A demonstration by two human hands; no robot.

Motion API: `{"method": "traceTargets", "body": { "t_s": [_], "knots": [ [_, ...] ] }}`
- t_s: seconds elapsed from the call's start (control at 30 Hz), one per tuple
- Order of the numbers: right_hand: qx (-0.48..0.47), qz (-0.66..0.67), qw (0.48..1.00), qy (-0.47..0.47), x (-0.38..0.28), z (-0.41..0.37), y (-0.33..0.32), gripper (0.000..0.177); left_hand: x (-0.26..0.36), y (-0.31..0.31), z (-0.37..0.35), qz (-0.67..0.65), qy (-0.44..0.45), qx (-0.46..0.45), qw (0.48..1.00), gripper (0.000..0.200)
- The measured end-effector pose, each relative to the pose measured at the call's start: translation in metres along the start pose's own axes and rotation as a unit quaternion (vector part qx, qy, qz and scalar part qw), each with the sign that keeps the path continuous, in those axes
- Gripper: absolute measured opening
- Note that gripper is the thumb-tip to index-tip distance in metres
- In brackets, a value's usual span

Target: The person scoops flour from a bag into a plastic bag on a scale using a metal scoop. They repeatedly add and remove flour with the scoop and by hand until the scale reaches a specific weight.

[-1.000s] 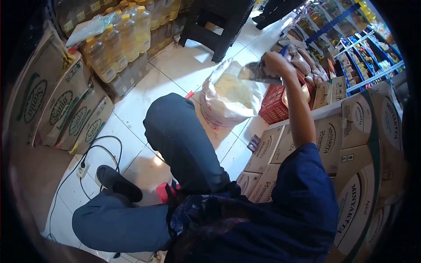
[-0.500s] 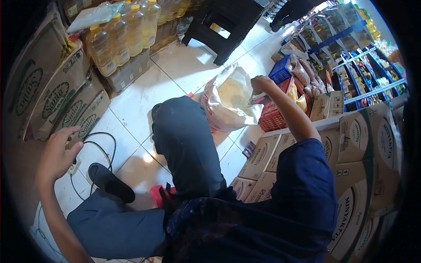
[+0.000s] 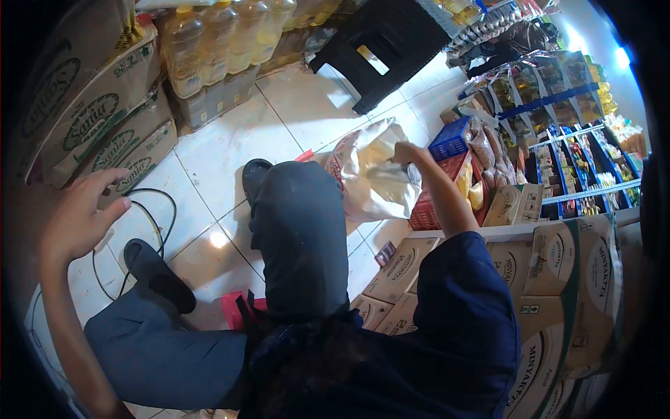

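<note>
A white sack (image 3: 349, 150) of pale powder (image 3: 377, 155) stands open on the floor beyond my right knee. My right hand (image 3: 410, 155) is closed over the sack's mouth, on what looks like a scoop (image 3: 382, 167). Its greyish end dips toward the powder, but most of it is hidden or blurred. My left hand (image 3: 82, 215) hangs in the air at the left with its fingers apart. It holds nothing and is nearest to the stacked Sania cartons (image 3: 115, 150).
Bottles of yellow oil (image 3: 223, 35) stand at the upper left. A black stool (image 3: 384, 52) is behind the sack. Red (image 3: 436, 199) and blue crates (image 3: 449, 138) stand right of it, with Minyakita cartons (image 3: 555, 335) nearer me. A black cable (image 3: 167, 216) lies by my left foot.
My right hand has moved left and down, farther over the sack's mouth, with the scoop-like tool. My left hand has shifted slightly left and stays open. The view has tilted a little.
</note>
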State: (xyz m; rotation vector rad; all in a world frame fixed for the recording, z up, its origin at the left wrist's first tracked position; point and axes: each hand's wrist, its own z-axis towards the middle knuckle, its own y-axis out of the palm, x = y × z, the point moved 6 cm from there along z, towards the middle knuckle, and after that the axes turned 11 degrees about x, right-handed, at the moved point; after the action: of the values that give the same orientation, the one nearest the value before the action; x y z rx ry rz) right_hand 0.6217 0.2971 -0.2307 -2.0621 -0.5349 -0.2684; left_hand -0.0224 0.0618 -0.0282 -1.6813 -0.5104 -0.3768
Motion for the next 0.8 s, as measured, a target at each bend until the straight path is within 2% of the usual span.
{"method": "traceTargets", "body": {
  "t_s": [0.07, 0.17, 0.27, 0.33, 0.43, 0.53, 0.63, 0.67, 0.73, 0.8],
  "knots": [
    [-0.031, -0.023, 0.999, 0.011, 0.003, -0.019, -0.031, 0.039, -0.007, 0.002, 0.003, 0.01, 0.017, 0.014, 1.0, 0.043],
    [-0.154, -0.1, 0.978, -0.095, -0.012, -0.029, -0.026, 0.034, -0.016, 0.002, 0.007, 0.022, 0.034, 0.028, 0.999, 0.044],
    [-0.205, -0.027, 0.976, -0.068, -0.029, -0.019, 0.013, 0.037, -0.019, 0.003, 0.008, 0.019, 0.018, 0.022, 0.999, 0.045],
    [-0.134, -0.017, 0.981, -0.138, -0.045, 0.006, 0.056, 0.035, -0.02, 0.005, 0.008, 0.01, 0.003, 0.019, 1.0, 0.046],
    [-0.047, 0.069, 0.99, -0.113, -0.044, 0.025, 0.078, 0.028, -0.015, 0.003, 0.004, 0.001, -0.015, 0.021, 1.0, 0.048],
    [-0.06, -0.074, 0.969, -0.226, -0.024, 0.06, 0.091, 0.034, -0.02, 0.005, 0.004, 0.038, 0.005, 0.027, 0.999, 0.049],
    [0.03, -0.011, 0.994, -0.108, 0.02, 0.049, 0.039, 0.048, -0.029, 0.008, 0.009, 0.017, 0.011, 0.031, 0.999, 0.05],
    [0.017, -0.046, 0.995, -0.087, 0.026, 0.041, 0.02, 0.046, -0.028, 0.007, 0.009, 0.015, 0.002, 0.031, 0.999, 0.051],
    [-0.033, -0.034, 0.998, -0.038, 0.02, 0.003, -0.025, 0.041, -0.025, 0.004, 0.008, 0.012, -0.016, 0.032, 0.999, 0.052],
    [-0.073, -0.05, 0.993, -0.077, 0.005, -0.019, -0.036, 0.036, -0.027, 0.003, 0.008, -0.003, -0.025, 0.026, 0.999, 0.052]
  ]
}}
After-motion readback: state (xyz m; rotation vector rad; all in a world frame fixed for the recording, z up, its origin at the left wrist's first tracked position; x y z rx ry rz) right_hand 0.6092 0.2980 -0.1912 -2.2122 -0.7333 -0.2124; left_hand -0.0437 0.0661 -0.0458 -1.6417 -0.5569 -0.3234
